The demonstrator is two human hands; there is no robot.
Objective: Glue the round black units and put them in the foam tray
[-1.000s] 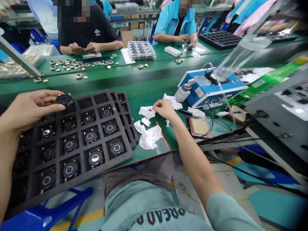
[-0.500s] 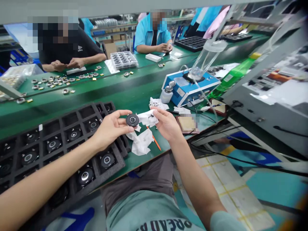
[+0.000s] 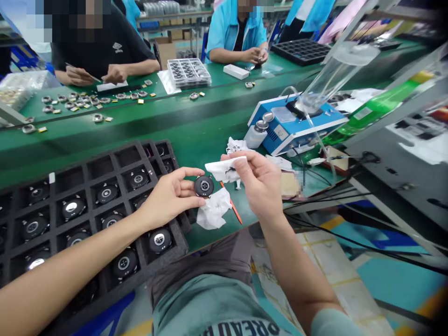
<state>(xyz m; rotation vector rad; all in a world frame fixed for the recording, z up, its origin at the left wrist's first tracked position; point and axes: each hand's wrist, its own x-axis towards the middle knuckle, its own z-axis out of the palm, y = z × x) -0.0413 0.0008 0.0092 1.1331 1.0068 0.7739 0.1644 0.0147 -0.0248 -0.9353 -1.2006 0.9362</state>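
My left hand (image 3: 171, 196) pinches a small round black part (image 3: 204, 185) between thumb and fingers, held above the table's front edge. My right hand (image 3: 261, 184) grips a stained white wipe (image 3: 224, 169) just to the right of the part, almost touching it. Below them on the green table lie a crumpled white wipe (image 3: 213, 212) and an orange stick (image 3: 231, 205). To the left sits a black foam tray (image 3: 105, 163) whose cells hold several similar round parts.
A blue box-shaped device (image 3: 297, 126) with a clear funnel (image 3: 332, 74) stands at the right, cables trailing off the table edge. Across the green bench (image 3: 196, 126), two other people work with small parts, a clear parts tray (image 3: 189, 72) between them.
My left hand lifted a black part out of the foam tray and brought it to the right. My right hand picked a wipe off the table and raised it beside the part.
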